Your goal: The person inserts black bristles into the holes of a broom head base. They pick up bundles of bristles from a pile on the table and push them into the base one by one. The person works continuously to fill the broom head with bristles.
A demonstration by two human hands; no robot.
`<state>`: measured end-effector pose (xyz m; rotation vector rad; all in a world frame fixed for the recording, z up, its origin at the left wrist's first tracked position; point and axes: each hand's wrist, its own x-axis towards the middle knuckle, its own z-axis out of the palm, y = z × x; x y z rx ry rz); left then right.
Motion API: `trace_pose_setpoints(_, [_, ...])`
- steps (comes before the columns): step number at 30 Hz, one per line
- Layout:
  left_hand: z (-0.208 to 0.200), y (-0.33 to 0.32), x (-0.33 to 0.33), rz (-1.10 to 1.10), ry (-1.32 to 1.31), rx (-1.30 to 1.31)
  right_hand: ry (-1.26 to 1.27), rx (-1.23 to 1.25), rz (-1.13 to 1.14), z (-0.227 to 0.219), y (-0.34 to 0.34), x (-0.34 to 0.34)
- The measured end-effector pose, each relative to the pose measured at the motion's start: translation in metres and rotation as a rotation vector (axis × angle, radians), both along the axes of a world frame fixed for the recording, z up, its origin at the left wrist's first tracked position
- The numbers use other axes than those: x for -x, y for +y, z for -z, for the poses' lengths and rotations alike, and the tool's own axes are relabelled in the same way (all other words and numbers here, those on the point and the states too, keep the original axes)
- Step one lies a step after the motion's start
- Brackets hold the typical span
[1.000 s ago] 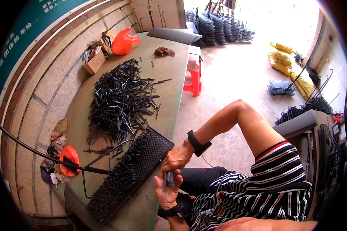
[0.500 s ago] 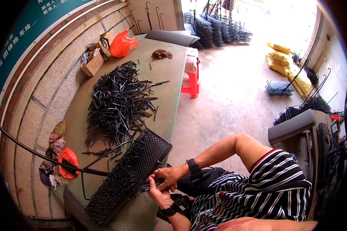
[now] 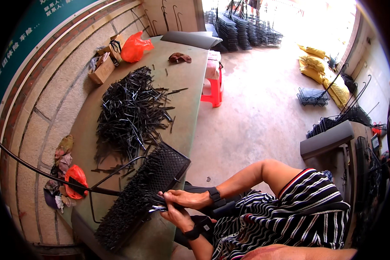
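Observation:
A black mesh tray (image 3: 176,162), tilted on the table's near edge, has thin black strips (image 3: 132,199) standing densely like bristles over much of it. My left hand (image 3: 177,216) is closed around a small bundle of thin strips (image 3: 156,209), whose light-catching ends stick out beside the tray. Just above it, my right hand (image 3: 187,198) has its fingers together at the upper part of the bundle, against the tray's edge; its fingertips are partly hidden. A large loose pile of black strips (image 3: 128,110) lies on the table beyond the tray.
The greenish table (image 3: 184,95) runs along a stone wall. On it are an orange bag (image 3: 135,47), a cardboard box (image 3: 102,71) and a brown cloth (image 3: 180,57). A black rod (image 3: 39,171) crosses at left. A red stool (image 3: 213,91) and yellow sacks (image 3: 314,67) stand beyond.
Both hands have shifted slightly left, farther over the tray's edge. My right hand has straightened out over the left, and the strip ends now show beyond the fingers.

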<state>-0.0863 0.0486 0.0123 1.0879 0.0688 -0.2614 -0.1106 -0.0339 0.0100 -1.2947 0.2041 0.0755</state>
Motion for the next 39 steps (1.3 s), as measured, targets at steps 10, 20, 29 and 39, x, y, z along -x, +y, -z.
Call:
trace_pose_setpoints(10, [0.001, 0.029, -0.003, 0.260, 0.313, 0.020, -0.076, 0.284, -0.063, -0.033, -0.038, -0.029])
trace_pose_setpoints(20, [0.001, 0.016, -0.003, 0.080, 0.320, 0.021, -0.176, 0.546, -0.006, -0.017, -0.041, -0.038])
trace_pose_setpoints(29, [0.000, 0.025, -0.007, -0.012, 0.390, 0.198, 0.101, 0.101, -0.098, -0.017, -0.034, -0.043])
trace_pose_setpoints(39, [0.012, 0.027, -0.010, -0.100, 0.454, 0.308, 0.061, 0.120, -0.032, -0.016, -0.040, -0.052])
